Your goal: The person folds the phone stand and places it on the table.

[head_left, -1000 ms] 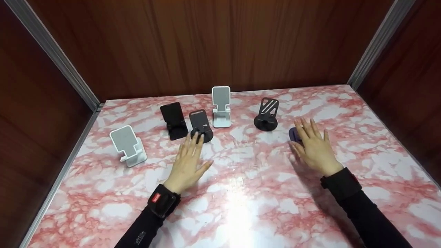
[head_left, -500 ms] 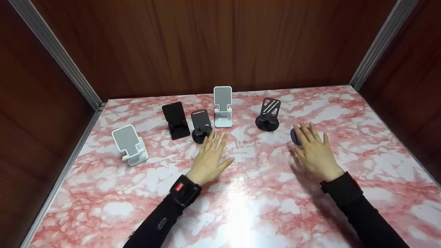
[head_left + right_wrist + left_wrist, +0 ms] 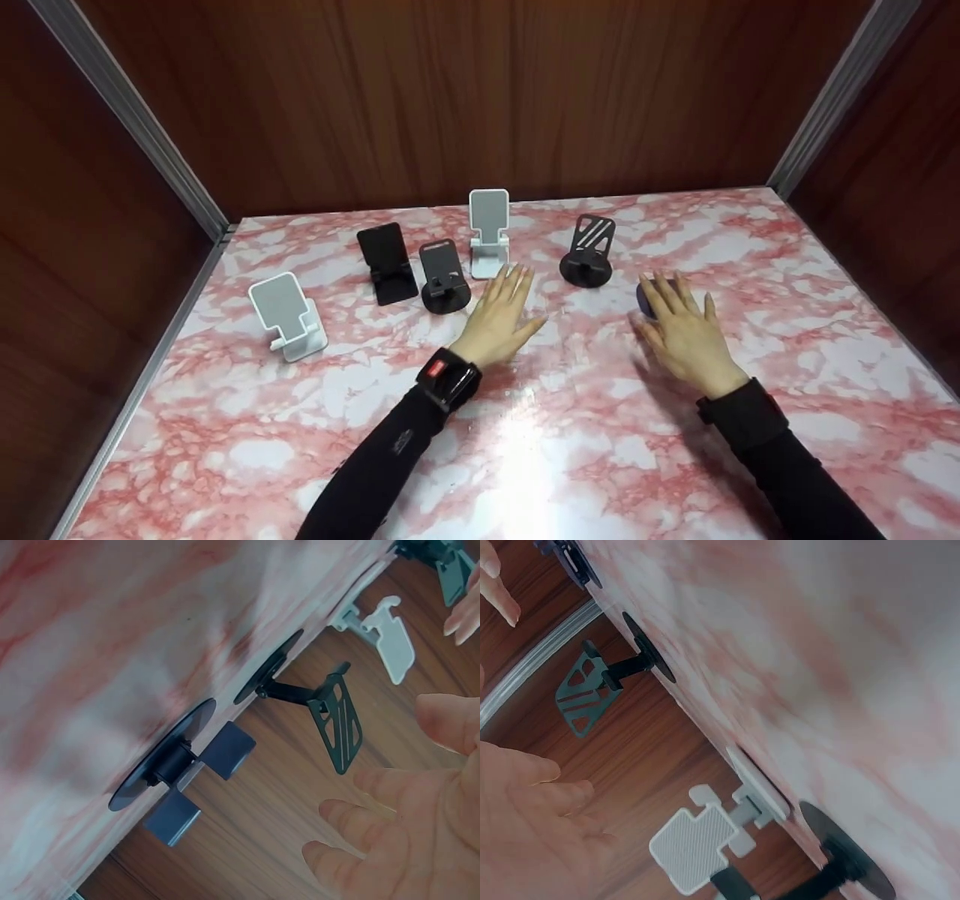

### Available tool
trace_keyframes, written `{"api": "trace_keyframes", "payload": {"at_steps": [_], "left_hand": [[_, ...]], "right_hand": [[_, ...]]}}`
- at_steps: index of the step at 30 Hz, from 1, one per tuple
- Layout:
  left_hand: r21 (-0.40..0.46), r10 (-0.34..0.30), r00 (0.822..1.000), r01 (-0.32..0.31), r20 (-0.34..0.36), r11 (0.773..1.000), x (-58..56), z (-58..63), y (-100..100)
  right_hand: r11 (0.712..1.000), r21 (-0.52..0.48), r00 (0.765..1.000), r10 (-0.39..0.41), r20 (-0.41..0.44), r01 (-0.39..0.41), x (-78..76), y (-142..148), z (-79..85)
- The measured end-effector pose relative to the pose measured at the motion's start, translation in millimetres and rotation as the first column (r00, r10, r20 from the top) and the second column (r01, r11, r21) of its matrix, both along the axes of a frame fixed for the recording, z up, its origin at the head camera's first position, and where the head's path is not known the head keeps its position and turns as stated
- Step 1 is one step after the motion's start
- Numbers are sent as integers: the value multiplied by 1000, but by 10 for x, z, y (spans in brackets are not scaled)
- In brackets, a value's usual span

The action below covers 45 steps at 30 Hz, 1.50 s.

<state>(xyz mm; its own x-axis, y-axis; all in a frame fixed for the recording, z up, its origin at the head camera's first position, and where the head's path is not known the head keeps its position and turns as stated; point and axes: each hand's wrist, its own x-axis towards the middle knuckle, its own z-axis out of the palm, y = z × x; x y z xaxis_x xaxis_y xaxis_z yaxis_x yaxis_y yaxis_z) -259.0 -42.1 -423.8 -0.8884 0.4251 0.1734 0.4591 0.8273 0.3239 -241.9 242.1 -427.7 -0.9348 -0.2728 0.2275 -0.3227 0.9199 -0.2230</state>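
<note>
My left hand (image 3: 496,322) hangs over the table with straight, slightly spread fingers and holds nothing. In the head view its fingertips overlap the base of the rear white phone stand (image 3: 489,217). Just left of it stands a dark round-based phone stand (image 3: 444,274). My right hand (image 3: 690,341), palm down with fingers extended, hovers over a dark blue phone stand (image 3: 645,301) and hides most of it. The right wrist view shows that blue stand (image 3: 171,763) with two front lips, apart from the palm. Between the hands is a black slotted phone stand (image 3: 589,255).
At the left stands another white phone stand (image 3: 285,311), turned at an angle. A black phone stand (image 3: 388,262) with a rectangular base is farther back. The pink marbled table (image 3: 225,450) meets brown wood-grain walls (image 3: 375,97) at the back and sides.
My left hand has moved right, from the dark round-based stand to in front of the rear white one. The right hand stays almost still over the blue stand. The view shifts slightly.
</note>
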Motion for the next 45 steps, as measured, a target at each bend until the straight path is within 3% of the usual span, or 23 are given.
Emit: {"api": "trace_keyframes", "payload": {"at_steps": [8,15,20,25,32,36,39,45], "left_hand": [[26,-21,999,20,29,999,-219,20,205],[110,-4,996,-5,84,994,-444,-74,325],[243,7,989,-43,148,969,-606,-117,397],[327,-5,980,-62,199,943,-717,-58,447],[374,6,949,-130,316,918,-801,63,501],[433,-2,923,-178,385,884,-840,131,544],[457,-1,914,-202,406,866,-877,175,583],[461,5,898,-232,441,856,-949,239,688]], "right_hand": [[1000,-8,1000,-7,-12,7,-4,-3,-7],[1000,-3,1000,-3,-6,3,-2,2,-4],[1000,8,1000,4,4,-4,9,-8,-11],[1000,21,1000,8,11,-9,20,-21,-19],[1000,9,1000,7,7,-7,16,-22,-21],[1000,8,1000,7,13,-7,15,-23,-22],[1000,5,1000,8,16,-8,15,-23,-22],[1000,9,1000,7,27,-7,14,-32,-20]]}}
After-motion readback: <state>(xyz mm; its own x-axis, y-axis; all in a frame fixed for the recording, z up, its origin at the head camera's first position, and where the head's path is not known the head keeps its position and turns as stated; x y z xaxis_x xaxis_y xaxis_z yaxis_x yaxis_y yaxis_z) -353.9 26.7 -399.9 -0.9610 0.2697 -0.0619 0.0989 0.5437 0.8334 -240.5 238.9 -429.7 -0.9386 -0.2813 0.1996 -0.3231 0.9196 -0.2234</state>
